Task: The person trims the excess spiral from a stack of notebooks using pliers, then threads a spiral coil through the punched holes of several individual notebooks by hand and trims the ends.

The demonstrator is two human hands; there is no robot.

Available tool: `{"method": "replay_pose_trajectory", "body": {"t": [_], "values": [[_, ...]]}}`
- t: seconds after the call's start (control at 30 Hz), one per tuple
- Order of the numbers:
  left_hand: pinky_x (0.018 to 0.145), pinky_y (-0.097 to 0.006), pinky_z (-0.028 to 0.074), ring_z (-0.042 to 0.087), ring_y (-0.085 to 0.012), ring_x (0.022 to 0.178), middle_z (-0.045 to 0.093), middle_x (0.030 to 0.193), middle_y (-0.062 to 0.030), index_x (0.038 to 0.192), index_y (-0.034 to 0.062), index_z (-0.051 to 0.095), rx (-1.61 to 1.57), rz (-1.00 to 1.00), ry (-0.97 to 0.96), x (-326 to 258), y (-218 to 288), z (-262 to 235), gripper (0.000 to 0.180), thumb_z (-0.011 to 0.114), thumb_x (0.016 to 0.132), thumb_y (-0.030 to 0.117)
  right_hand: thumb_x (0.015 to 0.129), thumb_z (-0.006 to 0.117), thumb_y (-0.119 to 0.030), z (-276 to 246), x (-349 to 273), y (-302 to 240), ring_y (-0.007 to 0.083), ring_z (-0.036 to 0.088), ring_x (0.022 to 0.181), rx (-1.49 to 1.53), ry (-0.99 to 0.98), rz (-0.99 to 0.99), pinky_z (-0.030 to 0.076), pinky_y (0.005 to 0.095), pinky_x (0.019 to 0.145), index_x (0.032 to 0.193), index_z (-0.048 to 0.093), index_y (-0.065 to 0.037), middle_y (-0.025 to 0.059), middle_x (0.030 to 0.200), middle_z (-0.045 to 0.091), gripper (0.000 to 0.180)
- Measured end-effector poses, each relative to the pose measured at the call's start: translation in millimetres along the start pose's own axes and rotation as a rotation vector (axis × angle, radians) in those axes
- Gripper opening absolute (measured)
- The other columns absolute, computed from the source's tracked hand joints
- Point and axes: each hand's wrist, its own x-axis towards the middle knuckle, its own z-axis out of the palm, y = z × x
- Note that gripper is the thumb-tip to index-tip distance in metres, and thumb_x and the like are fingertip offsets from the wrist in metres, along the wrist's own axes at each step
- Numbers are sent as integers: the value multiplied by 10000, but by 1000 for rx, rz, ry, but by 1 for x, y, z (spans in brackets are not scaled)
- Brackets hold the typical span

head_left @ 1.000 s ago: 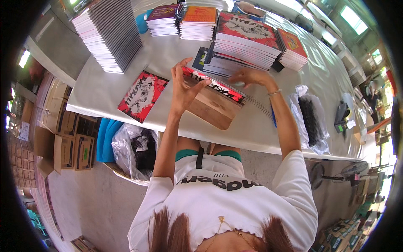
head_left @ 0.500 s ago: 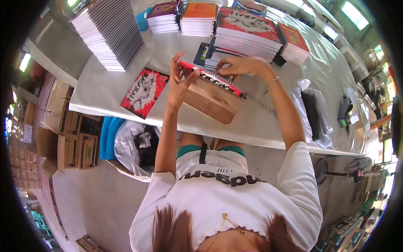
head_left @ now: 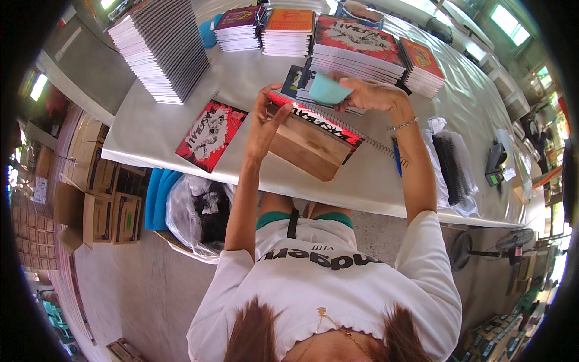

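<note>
My left hand (head_left: 265,120) grips the left end of a red, black and white notebook (head_left: 322,122), thumb on its cover and fingers behind. The notebook leans against a wooden block (head_left: 304,148) near the table's front edge. A thin spiral wire (head_left: 381,145) runs along its upper edge and sticks out past the right end. My right hand (head_left: 371,96) is closed on a pale teal, flat, bendable piece (head_left: 329,89), whose material I cannot tell, just above the wire. A similar red notebook (head_left: 211,136) lies flat to the left.
A tall notebook stack (head_left: 160,54) stands at the back left. Along the back are purple (head_left: 238,27), orange (head_left: 288,30) and large red (head_left: 359,51) stacks. At right lie black coils in plastic (head_left: 449,163) and a black device (head_left: 497,163). A plastic-lined box (head_left: 193,211) sits below.
My right hand has left the wire's edge and now holds up the teal piece. A small blue thing shows beside my right forearm. My left hand stays on the notebook.
</note>
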Motion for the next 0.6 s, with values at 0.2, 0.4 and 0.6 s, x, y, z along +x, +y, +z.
{"method": "replay_pose_trajectory", "body": {"t": [0.2,0.4,0.6], "values": [[805,-237,415,501,-64,835,568,902,26,1315,113,493,-28,2,5,4,-5,1,511,726,865,169,897,542,-601,-5,20,6,129,560,769,-878,48,510,532,286,741,1325,440,-27,50,1128,508,723],[813,-230,399,501,-66,834,559,900,30,1331,97,483,-41,-61,-21,4,5,0,490,688,888,138,860,583,-619,6,25,2,135,593,741,-397,18,289,536,277,674,1324,472,-24,78,1019,560,763],[810,-222,387,492,-63,853,542,885,43,1342,93,485,-56,-22,-19,0,-5,-14,479,666,898,109,830,643,-590,18,21,-3,147,618,803,45,7,56,549,282,668,1329,492,-61,84,1142,577,744]]}}
